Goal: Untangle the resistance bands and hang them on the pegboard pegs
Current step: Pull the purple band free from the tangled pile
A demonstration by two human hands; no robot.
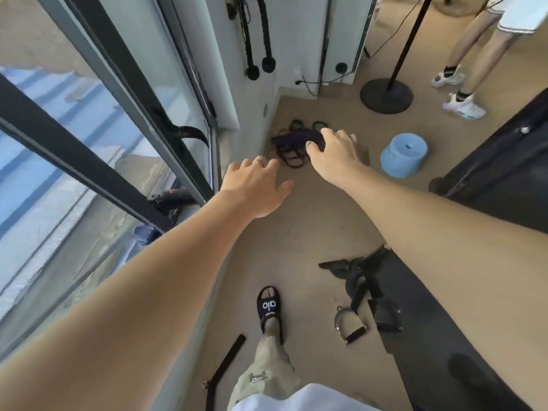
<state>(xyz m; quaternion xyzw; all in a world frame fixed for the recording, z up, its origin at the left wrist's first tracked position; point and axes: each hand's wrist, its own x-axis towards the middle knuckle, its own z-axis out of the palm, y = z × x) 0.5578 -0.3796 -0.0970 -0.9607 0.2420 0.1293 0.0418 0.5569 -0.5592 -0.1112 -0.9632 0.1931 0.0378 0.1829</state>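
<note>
1. On the tan floor (299, 232) by the white wall, we are looking at the tangled heap of purple, black and green rubber resistance bands (289, 143), not yet lifted.
2. We are holding our right hand (335, 149) above that heap, fingers spread and empty; gathering the whole knot should work better than tugging one loop.
3. We are keeping our left hand (256, 188) loose, holding nothing, free to steady strands.

Tan carpeted floor (311, 232) all over, with a big black-framed glass window (98, 137) down the left letting in bright daylight. White wall (284, 31) at the far end. Round black stand base (386, 95) and a light blue plastic stool (403, 155) sit on the floor.
</note>
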